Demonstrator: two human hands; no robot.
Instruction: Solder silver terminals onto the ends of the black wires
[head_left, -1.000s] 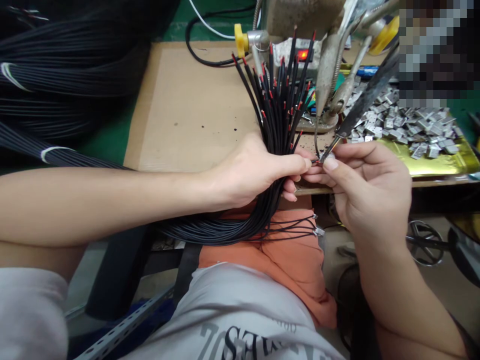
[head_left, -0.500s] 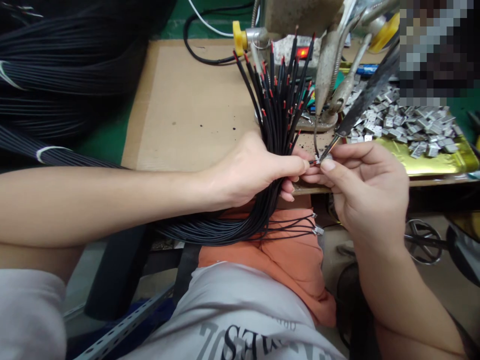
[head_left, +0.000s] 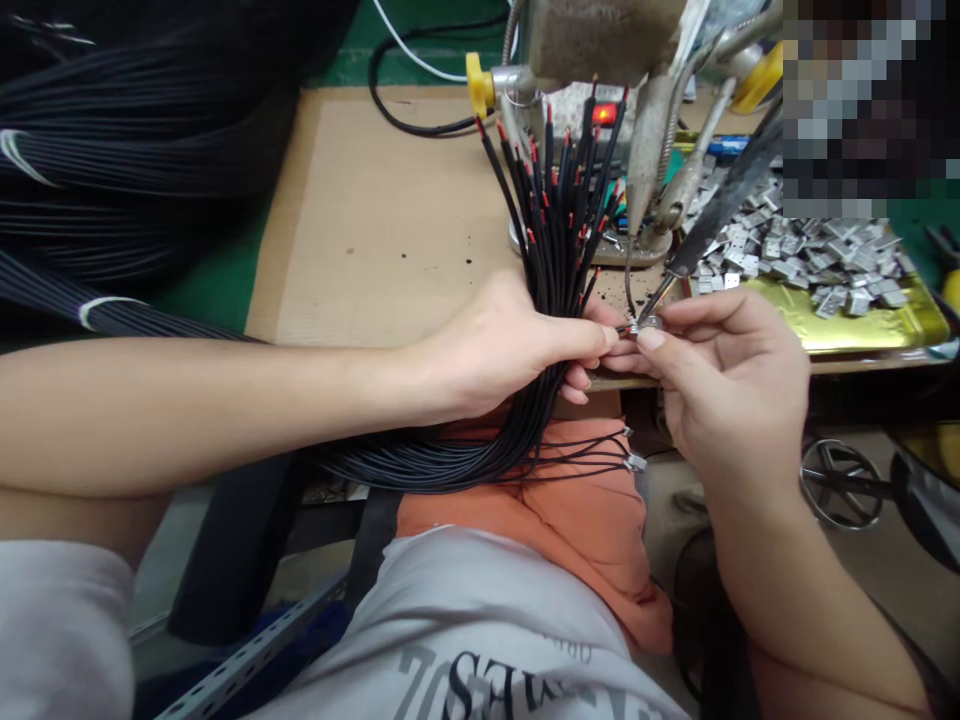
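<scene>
Wire bundle tips [head_left: 559, 180] lower, beside crimping press [head_left: 649, 150]

Right fingers [head_left: 716, 312] partly hide the tiny metal terminal [head_left: 645, 324].

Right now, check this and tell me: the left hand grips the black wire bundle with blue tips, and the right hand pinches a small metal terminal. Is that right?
No, the tips are wrong: the head view shows red tips, not blue. The rest stands: the left hand grips the black wire bundle, and the right hand pinches a small metal terminal.
</scene>
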